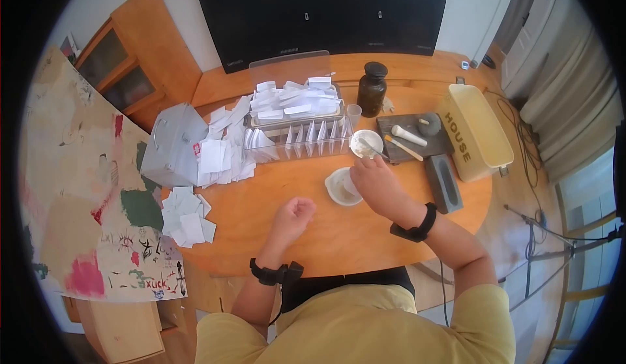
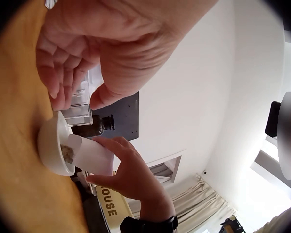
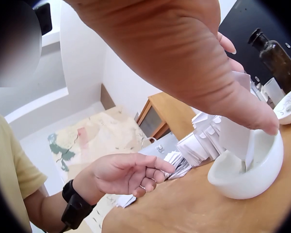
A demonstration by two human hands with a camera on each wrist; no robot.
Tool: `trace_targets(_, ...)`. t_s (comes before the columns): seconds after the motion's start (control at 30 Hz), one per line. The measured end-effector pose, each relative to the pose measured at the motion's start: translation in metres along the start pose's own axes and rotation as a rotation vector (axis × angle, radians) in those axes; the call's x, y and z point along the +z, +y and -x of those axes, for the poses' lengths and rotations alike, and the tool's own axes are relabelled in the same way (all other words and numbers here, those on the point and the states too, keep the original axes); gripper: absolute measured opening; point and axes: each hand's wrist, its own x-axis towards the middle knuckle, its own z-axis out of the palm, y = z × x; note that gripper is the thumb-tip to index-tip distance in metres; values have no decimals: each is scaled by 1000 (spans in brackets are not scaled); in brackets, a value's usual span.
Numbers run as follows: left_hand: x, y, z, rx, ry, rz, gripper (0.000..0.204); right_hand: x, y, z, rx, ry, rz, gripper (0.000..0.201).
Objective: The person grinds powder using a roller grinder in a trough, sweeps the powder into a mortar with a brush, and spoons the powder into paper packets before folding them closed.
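My right hand [image 1: 377,182] pinches a white paper packet [image 2: 93,156] between thumb and fingers, tilted with its lower end inside a white mortar [image 3: 252,182]. The mortar has a spouted lip and stands on the wooden table. Greyish, crumbly matter [image 2: 67,153] shows at the packet's mouth in the left wrist view. My left hand [image 1: 295,219] hovers to the left of the mortar, holding nothing, its fingers loosely bent. Just behind the mortar sits a small white dish [image 1: 355,149] with a spoon in it, which my right fingers partly overlap in the head view.
At the right, a dark board [image 1: 438,147] bears a white pestle [image 1: 409,136] and a brush [image 1: 404,148], beside a grey stone trough [image 1: 445,184] and a HOUSE bin [image 1: 479,132]. Farther back are a brown bottle [image 1: 372,93], a clear organizer [image 1: 293,147] and piled white packets [image 1: 215,155].
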Motion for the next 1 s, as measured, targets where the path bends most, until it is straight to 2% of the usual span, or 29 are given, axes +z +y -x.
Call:
trace_targets(0.2,-4,-10,-1,52,9,-15,32,-12,-4,-16,-134,-134,173,18)
trace_targets(0.3,-3,-4,2,42,15,18,33,-9,-3,-16,-151,-71,195,12)
trace_targets(0.5,0,-5,0,51,10,7,32,-1,1,-11,-108,-108,167,13)
trace_targets(0.6,0,-15,-5,59,-28,-38,34,-4,0,-10,-75,-196,130,17)
trace_targets(0.7,3,-16,-6,68,-30,-63,34,-5,3,-5,-79,-164,211,22)
trace_targets(0.8,10,-8,-5,71,-41,-21,31,2,9,3,58,-209,123,36)
trace_targets(0.9,18,-19,-8,148,-61,-62,28,1,9,17,442,-84,-281,54)
trace_targets(1.0,31,10,2,68,-135,-43,27,23,-3,31,672,37,-529,65)
